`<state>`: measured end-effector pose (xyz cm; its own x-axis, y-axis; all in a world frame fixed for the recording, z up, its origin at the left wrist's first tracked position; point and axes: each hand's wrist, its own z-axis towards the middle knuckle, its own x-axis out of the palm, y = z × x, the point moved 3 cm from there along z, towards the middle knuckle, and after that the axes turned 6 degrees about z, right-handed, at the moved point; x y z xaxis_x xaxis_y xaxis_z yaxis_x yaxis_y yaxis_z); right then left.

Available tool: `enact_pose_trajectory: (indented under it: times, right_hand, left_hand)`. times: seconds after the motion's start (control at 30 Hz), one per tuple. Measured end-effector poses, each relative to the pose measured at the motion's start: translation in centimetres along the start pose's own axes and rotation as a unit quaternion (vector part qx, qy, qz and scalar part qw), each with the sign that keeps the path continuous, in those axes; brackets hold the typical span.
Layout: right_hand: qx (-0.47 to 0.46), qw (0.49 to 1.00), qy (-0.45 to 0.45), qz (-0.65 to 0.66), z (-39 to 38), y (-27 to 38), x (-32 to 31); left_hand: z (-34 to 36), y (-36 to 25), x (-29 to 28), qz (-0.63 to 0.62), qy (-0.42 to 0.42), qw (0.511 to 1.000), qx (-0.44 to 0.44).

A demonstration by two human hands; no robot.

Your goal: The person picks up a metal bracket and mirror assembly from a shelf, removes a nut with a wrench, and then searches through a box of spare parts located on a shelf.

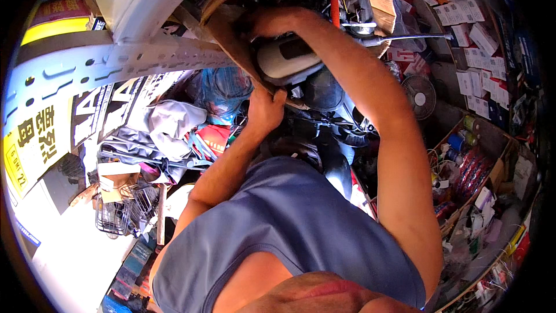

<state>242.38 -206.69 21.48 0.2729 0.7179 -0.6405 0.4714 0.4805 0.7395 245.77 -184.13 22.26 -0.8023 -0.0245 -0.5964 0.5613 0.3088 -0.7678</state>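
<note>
A cardboard box [225, 37] full of dark parts and cables stands in front of me at the top of the view. My left hand [266, 109] is closed on its near edge, thumb up. My right hand [269, 22] reaches into the box from the right, and its fingers are lost in shadow by the left wall. Below my right wrist lies a beige and black rounded device [285, 62]. A red-orange handle [335, 10] sticks up beyond my forearm, and a metal rod [408, 37] juts out over the box's right side.
A perforated metal upright [116, 61] stands close on the left, near a wire basket [116, 217]. Small white-labelled boxes [478, 58] line the right side. A fan [418, 97] and a box of mixed goods [466, 162] sit beyond my right arm.
</note>
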Motion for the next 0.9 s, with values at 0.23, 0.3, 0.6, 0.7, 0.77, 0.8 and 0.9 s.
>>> enact_pose_trajectory:
  times: [0.23,0.3,0.6,0.7,0.77,0.8,0.9]
  right_hand:
    - [0.252,0.921,-0.246,-0.165,4.8,-13.1,-8.0]
    - [0.299,0.902,-0.254,-0.183,5.3,-15.6,-8.1]
    - [0.319,0.917,-0.154,-0.181,6.0,-14.0,-5.2]
    - [0.302,0.921,-0.122,-0.212,3.1,-10.2,-4.9]
    - [0.289,0.913,-0.112,-0.266,2.6,-9.6,-4.5]
    - [0.243,0.912,-0.151,-0.293,2.6,-9.7,-4.0]
    - [0.142,0.904,-0.187,-0.357,2.7,-9.1,-3.0]
  left_hand:
    - [0.0,1.2,0.7,-0.04,0.007,0.999,0.03]
    - [-0.1,0.9,0.5,-0.039,0.0,0.998,0.04]
    - [0.1,0.5,-0.3,-0.008,0.004,1.0,-0.006]
    - [0.0,0.7,0.3,-0.014,-0.002,1.0,0.022]
    - [0.3,0.0,0.4,-0.025,-0.014,0.999,0.013]
    - [0.3,0.0,0.5,-0.014,-0.004,1.0,0.014]
    - [0.8,-0.2,0.5,0.004,0.013,1.0,0.012]
